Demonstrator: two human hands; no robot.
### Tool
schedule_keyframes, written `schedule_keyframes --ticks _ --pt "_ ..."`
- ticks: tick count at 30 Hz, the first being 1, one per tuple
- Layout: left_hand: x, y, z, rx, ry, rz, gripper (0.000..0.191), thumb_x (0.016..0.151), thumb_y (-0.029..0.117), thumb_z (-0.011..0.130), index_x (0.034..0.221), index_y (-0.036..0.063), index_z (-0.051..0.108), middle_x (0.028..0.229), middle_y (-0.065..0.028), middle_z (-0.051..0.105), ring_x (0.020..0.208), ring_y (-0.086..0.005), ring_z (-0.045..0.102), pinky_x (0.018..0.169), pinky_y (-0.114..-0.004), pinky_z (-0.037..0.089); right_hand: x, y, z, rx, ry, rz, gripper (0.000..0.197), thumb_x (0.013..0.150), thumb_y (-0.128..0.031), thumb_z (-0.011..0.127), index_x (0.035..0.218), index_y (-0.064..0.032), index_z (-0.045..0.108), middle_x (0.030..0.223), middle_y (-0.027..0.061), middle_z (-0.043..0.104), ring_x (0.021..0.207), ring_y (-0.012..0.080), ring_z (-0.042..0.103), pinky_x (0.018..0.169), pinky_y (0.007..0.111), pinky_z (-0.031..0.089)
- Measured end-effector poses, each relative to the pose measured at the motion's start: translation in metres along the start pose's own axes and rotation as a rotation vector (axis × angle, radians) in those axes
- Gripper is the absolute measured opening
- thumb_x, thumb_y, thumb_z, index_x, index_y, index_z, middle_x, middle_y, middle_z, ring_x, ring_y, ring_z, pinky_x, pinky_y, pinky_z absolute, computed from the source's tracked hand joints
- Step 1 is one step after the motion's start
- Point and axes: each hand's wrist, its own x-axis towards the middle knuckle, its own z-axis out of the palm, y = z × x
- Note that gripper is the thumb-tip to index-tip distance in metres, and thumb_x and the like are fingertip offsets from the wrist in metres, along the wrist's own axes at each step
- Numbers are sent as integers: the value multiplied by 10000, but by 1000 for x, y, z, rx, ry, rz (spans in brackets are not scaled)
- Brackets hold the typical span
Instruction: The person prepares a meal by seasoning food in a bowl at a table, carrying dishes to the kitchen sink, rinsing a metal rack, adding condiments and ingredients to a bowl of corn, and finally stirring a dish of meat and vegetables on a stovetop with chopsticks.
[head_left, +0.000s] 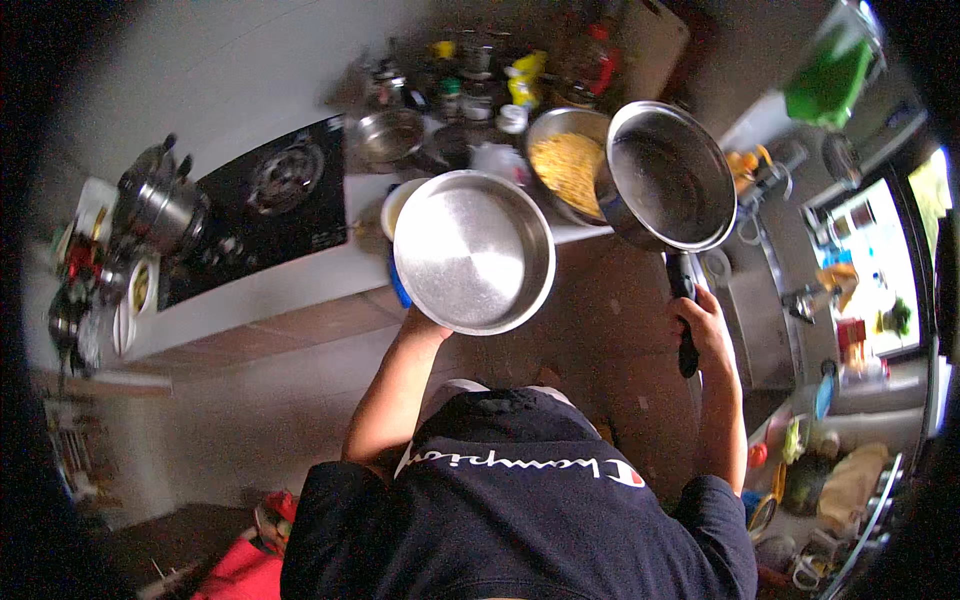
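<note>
My left hand (429, 324) grips a round, shallow stainless steel pan (472, 251) from below. The pan's inside faces me and has nothing in it, and it hides most of the fingers. In my right hand (705, 326) is the black handle of a second steel pan (671, 176), deeper and darker inside. This pan is raised at the right and overlaps the edge of a large metal bowl (536, 176) on the counter. Small yellow pieces of food (566, 169) fill that bowl; what they are I cannot tell. Both pans are held apart from each other.
A black cooktop (289, 172) is set into the white counter (262, 289) at the left, with a steel pot (161, 217) at its far end. Another metal pot (390, 135), bottles and jars crowd the wall side. A sink (769, 322) lies below the window at right.
</note>
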Motion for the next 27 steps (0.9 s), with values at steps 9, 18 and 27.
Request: schedule_keyframes --ticks 9,18,27 --pt "-80 82 -93 -52 337 336 433 883 334 383 1216 58 380 1173 -83 462 1046 -225 477 859 -373 425 71 -59 182 -63 -542 30 52 760 -74 511 768 -28 488 574 10 435 470 87 400 409 232 339" --pt "-134 112 -128 -65 622 556 434 881 336 387 1215 60 383 1175 -81 461 1050 -227 473 864 -376 419 152 -17 347 87 -1015 187 89 779 -93 543 771 -19 494 584 30 467 459 102 432 389 241 366" --pt "-146 115 -128 -91 777 628 434 879 339 392 1213 62 386 1177 -80 460 1053 -228 470 869 -379 414 185 3 412 91 -1194 228 43 770 -75 532 767 -36 515 557 15 461 454 102 428 393 243 376"
